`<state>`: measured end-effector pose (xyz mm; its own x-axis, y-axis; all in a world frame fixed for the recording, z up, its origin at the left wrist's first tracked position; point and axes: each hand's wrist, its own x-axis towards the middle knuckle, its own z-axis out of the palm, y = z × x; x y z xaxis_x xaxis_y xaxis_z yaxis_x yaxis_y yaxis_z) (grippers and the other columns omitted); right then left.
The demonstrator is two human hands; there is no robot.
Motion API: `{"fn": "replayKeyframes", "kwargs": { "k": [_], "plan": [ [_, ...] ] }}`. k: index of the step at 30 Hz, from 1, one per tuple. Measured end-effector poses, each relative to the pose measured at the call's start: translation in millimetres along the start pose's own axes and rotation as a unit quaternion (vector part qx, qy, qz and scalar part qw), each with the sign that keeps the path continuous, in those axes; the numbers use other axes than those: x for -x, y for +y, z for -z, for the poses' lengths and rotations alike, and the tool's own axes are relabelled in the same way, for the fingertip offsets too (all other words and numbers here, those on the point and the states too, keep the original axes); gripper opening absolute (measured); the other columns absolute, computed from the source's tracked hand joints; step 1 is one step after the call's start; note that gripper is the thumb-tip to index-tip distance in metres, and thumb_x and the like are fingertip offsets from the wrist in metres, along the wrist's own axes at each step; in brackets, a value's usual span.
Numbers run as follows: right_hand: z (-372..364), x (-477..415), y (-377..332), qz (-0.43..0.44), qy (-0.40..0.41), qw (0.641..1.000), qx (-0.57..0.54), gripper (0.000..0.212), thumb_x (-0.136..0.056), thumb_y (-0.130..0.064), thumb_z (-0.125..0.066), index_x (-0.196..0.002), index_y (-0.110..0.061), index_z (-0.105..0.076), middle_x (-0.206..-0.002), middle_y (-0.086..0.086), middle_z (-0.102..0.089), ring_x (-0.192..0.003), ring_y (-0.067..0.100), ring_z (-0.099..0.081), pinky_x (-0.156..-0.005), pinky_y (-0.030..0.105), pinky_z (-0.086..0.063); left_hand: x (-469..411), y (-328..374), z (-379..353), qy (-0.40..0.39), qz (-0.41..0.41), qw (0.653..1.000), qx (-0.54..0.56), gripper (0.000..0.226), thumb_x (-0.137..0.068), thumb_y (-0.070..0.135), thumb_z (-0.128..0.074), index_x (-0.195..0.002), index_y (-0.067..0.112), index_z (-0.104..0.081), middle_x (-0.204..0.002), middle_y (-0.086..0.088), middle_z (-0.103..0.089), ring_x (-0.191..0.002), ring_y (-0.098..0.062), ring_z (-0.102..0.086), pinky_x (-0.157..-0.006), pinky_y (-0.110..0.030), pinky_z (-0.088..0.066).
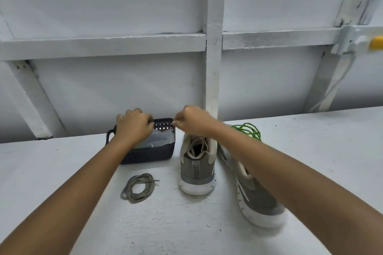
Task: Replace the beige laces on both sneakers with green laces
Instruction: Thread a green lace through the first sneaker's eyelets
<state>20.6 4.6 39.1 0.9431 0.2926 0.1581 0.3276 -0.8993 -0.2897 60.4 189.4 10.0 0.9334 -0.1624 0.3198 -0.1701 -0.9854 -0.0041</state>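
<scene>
Sneaker (pixel 196 172) grey, beige lace (pixel 200 143) loose — right hand (pixel 192 121) pinching it, left hand (pixel 133 125) curled, grip unclear.

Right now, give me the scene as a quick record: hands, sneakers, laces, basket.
left hand: fingers curled, above basket; grip unclear
right hand: fingers curled, above upright sneaker; grip unclear
upright sneaker: beige lace loose in it
second sneaker: on its side, under right forearm
coiled lace: beige-grey, in front of basket
green laces: piled behind the sneakers
basket: dark, left of upright sneaker

Single head-worn wide view, forward and down across the near table (pixel 186 225) toward the wall (pixel 107 89).
</scene>
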Motion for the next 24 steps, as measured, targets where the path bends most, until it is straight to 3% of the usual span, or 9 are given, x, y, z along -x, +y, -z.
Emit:
{"fn": "replayKeyframes", "kwargs": {
  "k": [3,7,10,12,15,18,21,24],
  "plan": [
    [29,19,41,-0.047,0.009,0.996,-0.072,0.029,-0.095,-0.029,-0.053,-0.113,-0.012,-0.068,-0.112,0.006,-0.068,-0.098,0.018,-0.059,-0.082,0.023,-0.042,4,44,15,0.015,-0.036,0.991,0.125,0.024,-0.091,0.034,-0.052,-0.106,0.027,-0.069,-0.109,-0.006,-0.060,-0.108,-0.028,-0.054,-0.089,-0.039,-0.037],
    [44,41,107,-0.141,0.050,0.983,-0.107,0.025,-0.093,-0.026,-0.058,-0.108,-0.011,-0.071,-0.103,0.007,-0.070,-0.084,0.014,-0.057,-0.073,0.021,-0.039,4,101,21,-0.018,-0.091,0.969,0.228,0.021,-0.089,0.030,-0.056,-0.100,0.022,-0.071,-0.096,-0.003,-0.056,-0.100,-0.026,-0.057,-0.088,-0.037,-0.044],
    [38,55,150,-0.205,0.036,0.972,-0.110,0.024,-0.092,-0.022,-0.057,-0.107,-0.008,-0.070,-0.090,0.004,-0.067,-0.077,0.016,-0.057,-0.054,0.019,-0.040,-1,142,13,-0.073,-0.121,0.971,0.192,0.026,-0.090,0.031,-0.055,-0.109,0.020,-0.069,-0.113,-0.009,-0.059,-0.110,-0.029,-0.053,-0.093,-0.037,-0.043],
    [31,61,169,-0.232,0.026,0.966,-0.111,0.026,-0.091,-0.018,-0.058,-0.112,-0.006,-0.068,-0.092,0.008,-0.066,-0.074,0.019,-0.057,-0.042,0.013,-0.038,-6,162,5,-0.118,-0.125,0.976,0.131,0.032,-0.092,0.031,-0.052,-0.119,0.020,-0.065,-0.128,-0.011,-0.053,-0.122,-0.031,-0.043,-0.100,-0.041,-0.036],
    [20,64,184,-0.264,-0.005,0.957,-0.124,0.040,-0.092,-0.022,-0.057,-0.129,-0.008,-0.055,-0.102,0.014,-0.067,-0.074,0.023,-0.057,-0.047,0.020,-0.042,-13,183,-5,-0.172,-0.122,0.976,0.045,0.038,-0.092,0.030,-0.052,-0.125,0.015,-0.059,-0.137,-0.014,-0.041,-0.128,-0.033,-0.032,-0.103,-0.044,-0.028],
    [11,66,190,-0.270,-0.065,0.948,-0.157,0.049,-0.093,-0.031,-0.055,-0.137,-0.010,-0.045,-0.089,0.006,-0.063,-0.067,0.015,-0.060,-0.050,0.022,-0.043,-18,196,-11,-0.196,-0.122,0.973,-0.005,0.033,-0.090,0.029,-0.053,-0.119,0.014,-0.059,-0.134,-0.014,-0.042,-0.127,-0.034,-0.030,-0.102,-0.044,-0.026],
    [7,65,194,-0.252,-0.103,0.952,-0.137,0.037,-0.092,-0.030,-0.055,-0.117,-0.003,-0.061,-0.082,0.005,-0.060,-0.065,0.015,-0.057,-0.049,0.019,-0.039,-20,200,-13,-0.185,-0.121,0.975,-0.005,0.027,-0.088,0.020,-0.052,-0.113,0.016,-0.063,-0.128,-0.012,-0.045,-0.124,-0.032,-0.032,-0.101,-0.045,-0.024],
    [9,63,198,-0.248,-0.091,0.950,-0.167,0.025,-0.091,-0.023,-0.055,-0.100,-0.005,-0.070,-0.078,0.003,-0.062,-0.060,0.012,-0.052,-0.050,0.019,-0.034,-20,199,-12,-0.177,-0.114,0.977,0.037,0.019,-0.086,0.018,-0.051,-0.100,0.013,-0.065,-0.121,-0.010,-0.050,-0.120,-0.030,-0.036,-0.100,-0.047,-0.023]
  ]
}}
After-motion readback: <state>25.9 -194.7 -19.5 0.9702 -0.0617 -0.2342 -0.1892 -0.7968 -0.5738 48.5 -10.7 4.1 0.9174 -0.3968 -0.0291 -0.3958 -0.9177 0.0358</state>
